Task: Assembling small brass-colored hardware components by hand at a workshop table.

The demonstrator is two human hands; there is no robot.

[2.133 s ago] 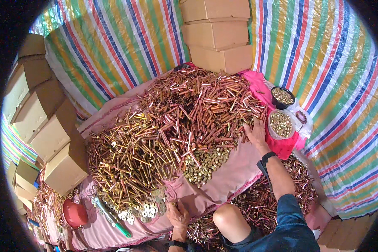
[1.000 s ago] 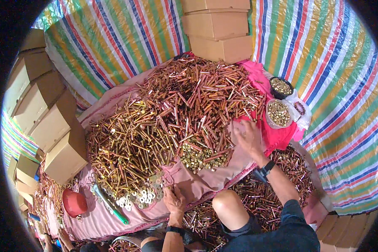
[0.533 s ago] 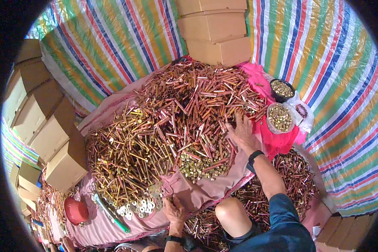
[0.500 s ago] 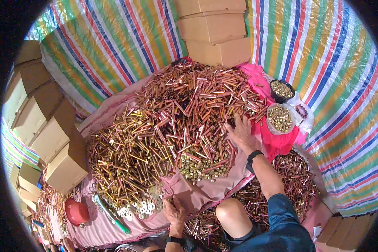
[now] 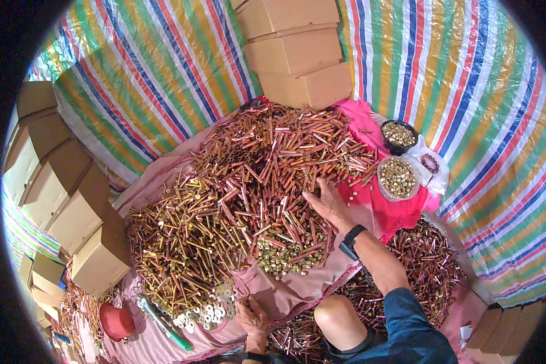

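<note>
My right hand (image 5: 329, 201) reaches over the right edge of a heap of copper-coloured metal tubes (image 5: 285, 142). Its thumb and fingers are apart, touching or just above the tubes, and nothing shows between them. In front of me my left hand (image 5: 253, 316) rests low over the pink cloth (image 5: 297, 288), beside flat metal washers (image 5: 215, 312). Its fingers are curled in, and whatever they may hold is hidden. Long gold-coloured bolts (image 5: 176, 255) lie heaped on the left. Small brass-coloured nuts (image 5: 282, 258) are piled between my hands.
Two tubs of small metal parts, a black one (image 5: 400, 136) and a clear one (image 5: 398, 179), stand at right by a beaded bracelet (image 5: 430, 162). A red bowl (image 5: 116, 323) and green-handled tool (image 5: 179, 340) lie front left. Cardboard boxes (image 5: 297, 51) and striped sheeting (image 5: 158, 67) surround the heap.
My right hand has moved left and slightly nearer to me along the tubes, baring more of the pink cloth behind it. The view has shifted a little. My left hand stays near the washers.
</note>
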